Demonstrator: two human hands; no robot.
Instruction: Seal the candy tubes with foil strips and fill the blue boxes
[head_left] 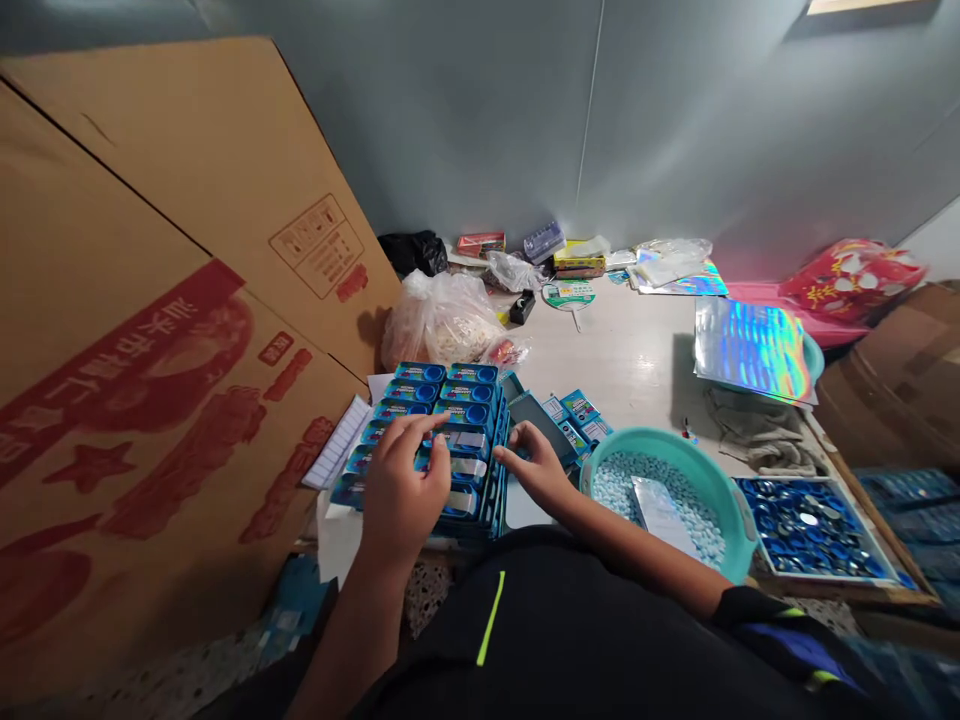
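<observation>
The left hand [401, 480] lies over a block of blue retail packs [442, 420], with its fingers [420, 430] spread across the middle rows. Its grip is wide and loose, resting on the packs; whether the fingertips pinch anything cannot be told. The right hand [532, 465] sits just beside the block's right edge, its fingers [517, 455] stretched toward the packs. That grip is open, with nothing visibly held.

The packs stand in close rows on the worktop [622, 340], and the nearer ones carry silver-white strips [466, 465]. A dark grey slab [536, 425] lies under the right hand's fingertips, with a few loose blue cards [574, 415] just past it. A white lined notepad [337, 440] sits beside the block on the left.

To the right of the hands, a teal plastic basin [667, 447] holds a heap of small pale blue round pieces [645, 500], with a flat whitish packet [660, 515] lying on top. Farther right, a shallow tray [780, 478] is filled with dark blue round caps [814, 527]. A holographic sheet [750, 350] and a crumpled grey cloth [761, 430] lie beyond the basin. Behind the packs sits a clear plastic bag [439, 320] of pale contents, and large red-printed cardboard sheets [150, 300] lean in at the left.
</observation>
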